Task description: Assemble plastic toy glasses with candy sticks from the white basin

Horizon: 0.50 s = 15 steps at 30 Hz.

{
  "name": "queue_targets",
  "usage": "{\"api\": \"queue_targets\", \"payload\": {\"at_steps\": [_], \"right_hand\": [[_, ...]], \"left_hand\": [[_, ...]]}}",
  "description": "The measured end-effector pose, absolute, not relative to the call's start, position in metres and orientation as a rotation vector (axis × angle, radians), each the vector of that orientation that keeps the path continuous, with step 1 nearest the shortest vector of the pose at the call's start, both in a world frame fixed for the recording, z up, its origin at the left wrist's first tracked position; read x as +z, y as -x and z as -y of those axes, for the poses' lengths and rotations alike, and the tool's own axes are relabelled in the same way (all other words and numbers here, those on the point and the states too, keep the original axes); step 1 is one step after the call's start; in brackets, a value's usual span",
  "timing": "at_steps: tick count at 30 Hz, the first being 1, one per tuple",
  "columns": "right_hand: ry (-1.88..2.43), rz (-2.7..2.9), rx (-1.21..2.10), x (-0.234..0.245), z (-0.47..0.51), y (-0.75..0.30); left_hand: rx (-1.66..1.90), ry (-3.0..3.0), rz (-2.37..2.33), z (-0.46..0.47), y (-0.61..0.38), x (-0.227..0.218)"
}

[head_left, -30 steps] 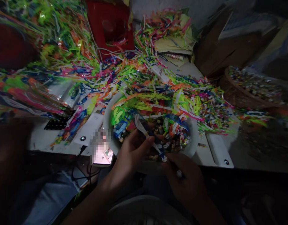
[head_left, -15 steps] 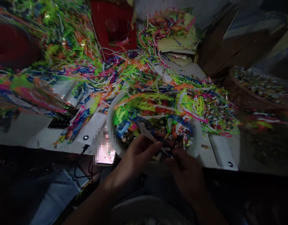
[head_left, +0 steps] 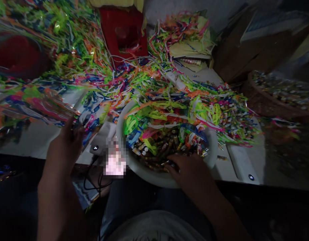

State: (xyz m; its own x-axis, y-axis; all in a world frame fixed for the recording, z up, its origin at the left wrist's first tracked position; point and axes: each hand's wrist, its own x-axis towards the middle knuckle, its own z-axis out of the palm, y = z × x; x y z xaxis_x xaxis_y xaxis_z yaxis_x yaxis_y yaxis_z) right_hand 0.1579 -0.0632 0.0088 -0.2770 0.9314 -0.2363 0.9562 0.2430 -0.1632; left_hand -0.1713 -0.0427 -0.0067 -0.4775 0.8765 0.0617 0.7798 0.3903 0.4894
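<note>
My left hand (head_left: pixel 65 144) is at the left of the table, its fingers curled at the near end of a bundle of coloured plastic strips (head_left: pixel 41 107). A blue and white plastic piece (head_left: pixel 84 117) shows by its fingertips; blur hides what it grips. My right hand (head_left: pixel 191 172) reaches into a pale round basin (head_left: pixel 154 180), thumb and forefinger closing around a small shiny tube among many small brown printed tubes (head_left: pixel 166 150). Green, orange, blue and white plastic pieces (head_left: pixel 164 115) lie in the basin's far half.
White power banks (head_left: pixel 243 164) flank the basin, with a lit phone (head_left: pixel 116 164) and black cable (head_left: pixel 89 182) at left. Behind are heaped plastic strips (head_left: pixel 76 50) and a red stool (head_left: pixel 124 30). A brown basket (head_left: pixel 264 97) of small tubes stands right.
Both hands were together over the basin with a white and blue plastic piece. My left hand has moved left to the bundle; my right hand has lowered onto the tubes.
</note>
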Motion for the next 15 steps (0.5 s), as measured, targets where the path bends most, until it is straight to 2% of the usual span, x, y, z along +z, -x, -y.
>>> {"api": "queue_targets", "payload": {"at_steps": [3, 7, 9, 12, 15], "right_hand": [[-1.726, -2.272, -0.426, 0.018, 0.060, -0.149], [-1.703, -2.245, -0.403, 0.023, 0.056, -0.146], [-1.744, -2.211, -0.388, 0.023, 0.055, -0.147], [-1.716, -2.224, -0.372, 0.024, 0.053, -0.148], [-1.585, -2.370, -0.362, 0.023, 0.053, -0.150]], "left_hand": [[0.503, -1.490, -2.494, 0.041, 0.170, -0.005], [0.943, -1.888, -2.108, 0.044, 0.133, 0.005], [1.002, -2.175, -1.787, 0.044, 0.110, 0.010], [0.742, -2.459, -1.515, 0.040, 0.077, 0.012], [0.466, -2.555, -1.532, 0.034, 0.053, 0.007]]}}
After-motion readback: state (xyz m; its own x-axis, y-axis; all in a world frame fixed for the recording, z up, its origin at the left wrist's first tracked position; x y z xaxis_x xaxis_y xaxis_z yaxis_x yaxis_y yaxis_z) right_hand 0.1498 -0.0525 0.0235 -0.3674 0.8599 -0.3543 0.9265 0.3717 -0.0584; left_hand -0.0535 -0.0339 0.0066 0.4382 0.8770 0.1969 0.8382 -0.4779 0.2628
